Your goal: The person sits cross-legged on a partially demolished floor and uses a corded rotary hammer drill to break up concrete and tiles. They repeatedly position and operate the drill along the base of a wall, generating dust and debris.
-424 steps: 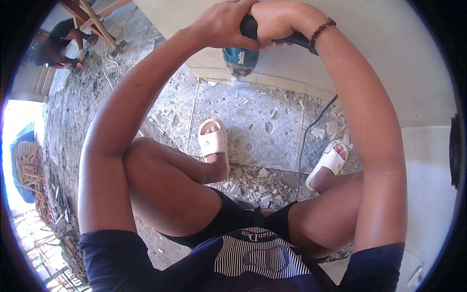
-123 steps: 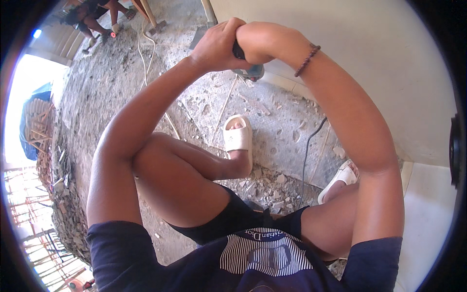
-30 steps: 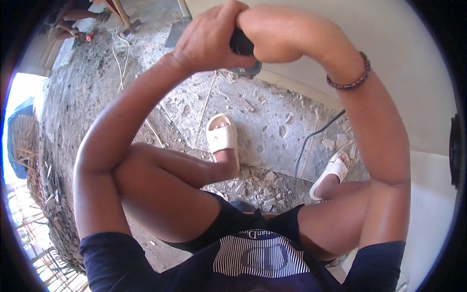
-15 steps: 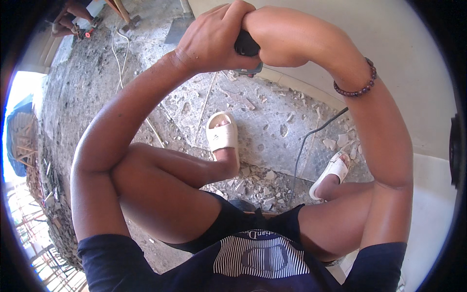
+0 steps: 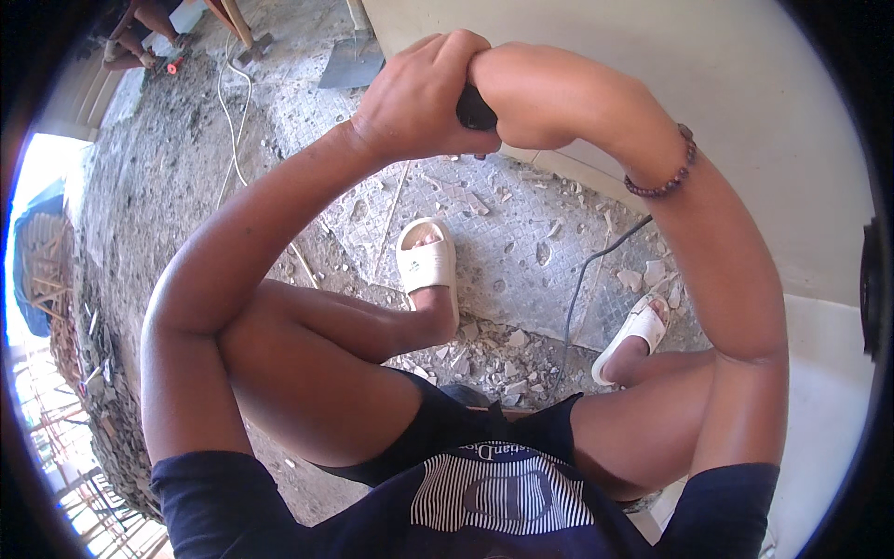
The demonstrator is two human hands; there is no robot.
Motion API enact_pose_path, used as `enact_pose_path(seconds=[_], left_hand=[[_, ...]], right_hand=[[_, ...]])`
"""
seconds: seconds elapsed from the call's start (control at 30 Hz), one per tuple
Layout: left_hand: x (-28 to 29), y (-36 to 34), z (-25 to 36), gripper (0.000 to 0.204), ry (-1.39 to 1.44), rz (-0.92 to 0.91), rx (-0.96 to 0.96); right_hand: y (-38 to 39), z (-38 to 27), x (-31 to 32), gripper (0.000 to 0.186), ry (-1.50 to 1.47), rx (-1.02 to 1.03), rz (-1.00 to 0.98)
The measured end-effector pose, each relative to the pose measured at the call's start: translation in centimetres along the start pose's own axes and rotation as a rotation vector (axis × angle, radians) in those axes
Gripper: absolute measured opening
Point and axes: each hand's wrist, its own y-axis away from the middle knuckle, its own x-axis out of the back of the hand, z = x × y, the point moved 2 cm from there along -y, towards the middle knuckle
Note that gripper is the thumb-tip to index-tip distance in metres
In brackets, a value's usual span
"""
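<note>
Both my hands are up at the top of the view, close together around a power tool [image 5: 477, 110]. Only a black piece of its body shows between them, so its exact kind and working end are hidden. My left hand [image 5: 424, 98] wraps over it with the fingers curled. Pressed up against the left fingers, my right hand [image 5: 531, 107] is closed round the same tool, its wrist bent sharply inward. A beaded bracelet [image 5: 663, 189] circles the right wrist. From beneath the right forearm a dark cable [image 5: 596, 256] runs down to the floor; where it joins is hidden.
Broken tile pieces [image 5: 517, 368] lie over the rough floor around my feet in white slides [image 5: 428, 256]. A pale wall [image 5: 745, 121] stands close on the right. At the far left are a pale cord [image 5: 244, 130], a flat metal blade [image 5: 352, 63] and another person [image 5: 140, 33].
Both hands and the tool have shifted slightly down the picture and a little right. The teal part that showed below the hands is now hidden.
</note>
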Motion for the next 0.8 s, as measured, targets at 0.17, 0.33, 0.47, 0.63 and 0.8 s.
enact_pose_path(seconds=[0.17,0.33,0.47,0.63,0.8], left_hand=[[0.8,-1.2,-0.9,0.071,0.008,-0.099,0.032],[0.0,-2.7,1.5,0.082,0.010,-0.161,-0.016],[-1.5,-2.8,4.9,0.081,0.119,-0.364,-0.099],[-2.8,-2.0,8.0,0.091,0.115,-0.476,-0.029],[-2.3,-1.0,8.7,0.102,-0.053,-0.756,-0.045]], right_hand=[[-1.5,0.0,0.8,0.019,-0.036,-0.005,-0.030],[1.5,2.3,0.0,0.030,-0.227,-0.175,-0.132],[4.8,3.5,-3.5,0.035,-0.350,-0.212,-0.189],[7.1,4.1,-6.5,0.030,-0.262,-0.129,-0.088],[7.7,0.9,-9.4,0.033,-0.480,-0.133,-0.048]])
